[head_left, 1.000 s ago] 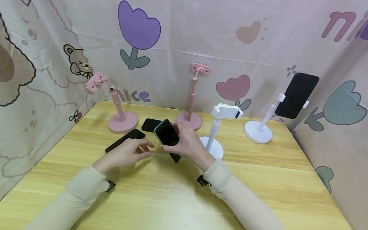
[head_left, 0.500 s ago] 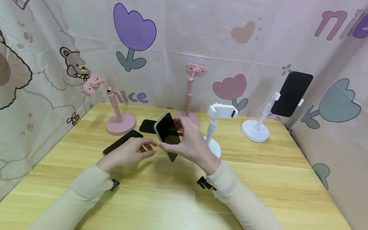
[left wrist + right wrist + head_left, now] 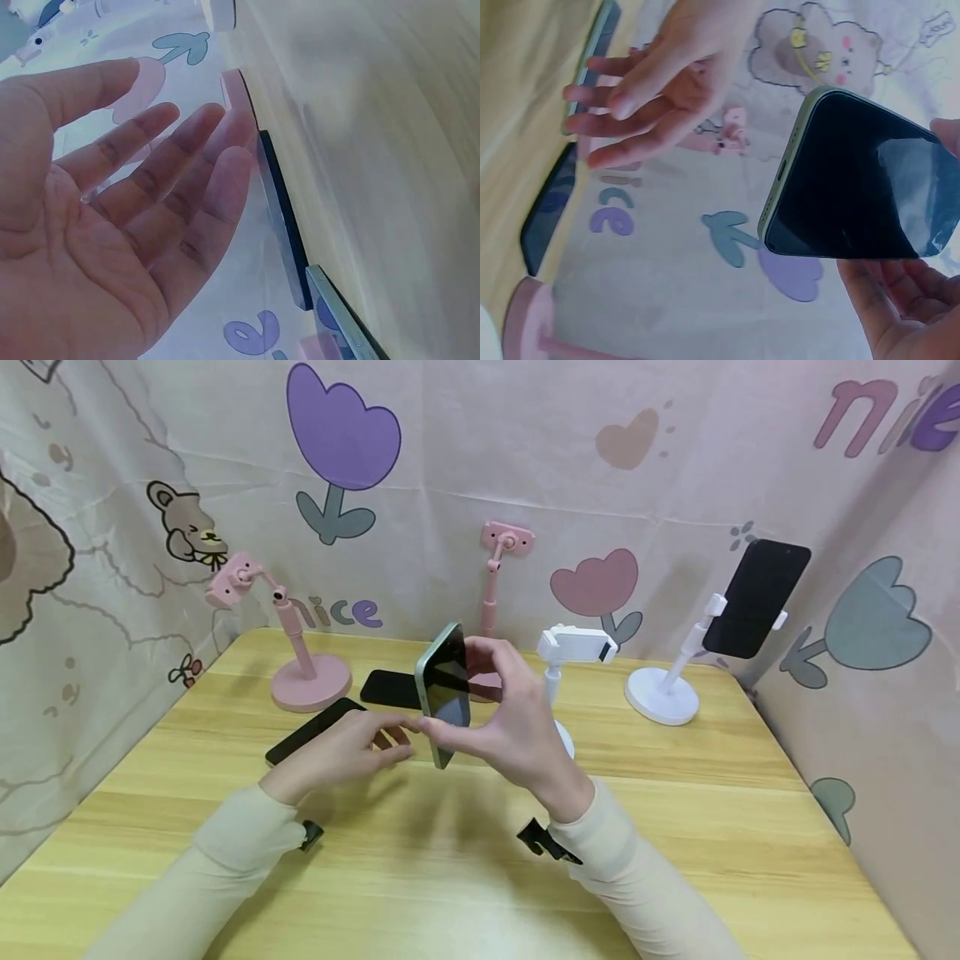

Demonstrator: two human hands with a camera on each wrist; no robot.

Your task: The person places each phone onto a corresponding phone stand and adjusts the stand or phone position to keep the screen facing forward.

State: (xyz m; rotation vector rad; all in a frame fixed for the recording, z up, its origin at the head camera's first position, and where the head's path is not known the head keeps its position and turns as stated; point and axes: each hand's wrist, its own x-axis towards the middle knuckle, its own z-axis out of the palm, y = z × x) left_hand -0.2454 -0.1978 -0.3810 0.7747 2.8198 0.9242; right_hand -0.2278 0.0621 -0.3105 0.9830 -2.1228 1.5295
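Note:
My right hand (image 3: 517,722) grips a smartphone (image 3: 447,681) with a pale green frame by its long edges, thumb on the near side and fingers on the far side. The phone stands nearly upright above the table, its dark screen turned to the right. In the right wrist view the smartphone (image 3: 855,184) shows its dark screen and the port edge. My left hand (image 3: 345,752) hovers left of it with relaxed fingers, fingertips right by the phone's lower edge in the head view. The left wrist view shows this left hand (image 3: 142,210) holding nothing.
Two dark phones lie on the wooden table (image 3: 420,877): one phone (image 3: 311,733) beside the left hand, another phone (image 3: 390,689) behind. A pink stand (image 3: 311,683) is at left, a second pink stand (image 3: 491,585) behind, a white stand (image 3: 577,645) near the right hand. A white stand (image 3: 662,696) at right bears a phone (image 3: 757,599).
My right hand has lifted the smartphone off the table and turned it from lying tilted to nearly upright. My left hand has shifted slightly to the right, closer to the phone.

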